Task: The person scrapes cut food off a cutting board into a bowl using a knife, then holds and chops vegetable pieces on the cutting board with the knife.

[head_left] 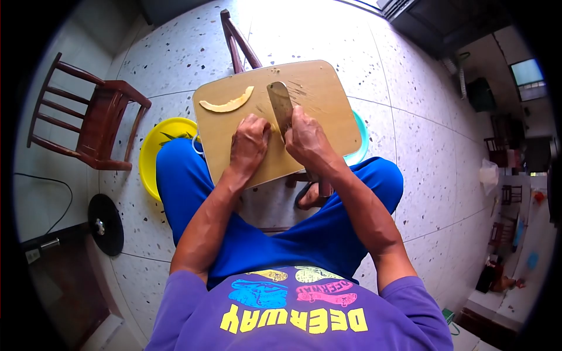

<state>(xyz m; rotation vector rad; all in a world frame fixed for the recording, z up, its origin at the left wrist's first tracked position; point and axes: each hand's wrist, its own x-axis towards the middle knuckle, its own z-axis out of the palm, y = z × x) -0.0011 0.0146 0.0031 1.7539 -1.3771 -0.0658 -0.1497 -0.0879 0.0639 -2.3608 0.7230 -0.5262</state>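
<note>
My right hand [306,136] grips a kitchen knife [280,100] with a broad blade, which rests over the middle of the wooden cutting board [319,99]. Just left of the blade, my left hand [250,139] is closed on the board with its fingers curled under. Whatever those fingers hold is hidden; a bit of something yellowish shows beside them, too small to name. A curved pale-yellow slice [227,103], like melon or squash, lies apart at the board's upper left. Small scraps and wet marks dot the board around the knife tip.
Under the board's left side stands a yellow basin [150,153] with green pieces in it. A turquoise basin [362,137] peeks out at the right. A red-brown wooden chair [96,120] is at the left, near a black round disc [105,224] on the floor.
</note>
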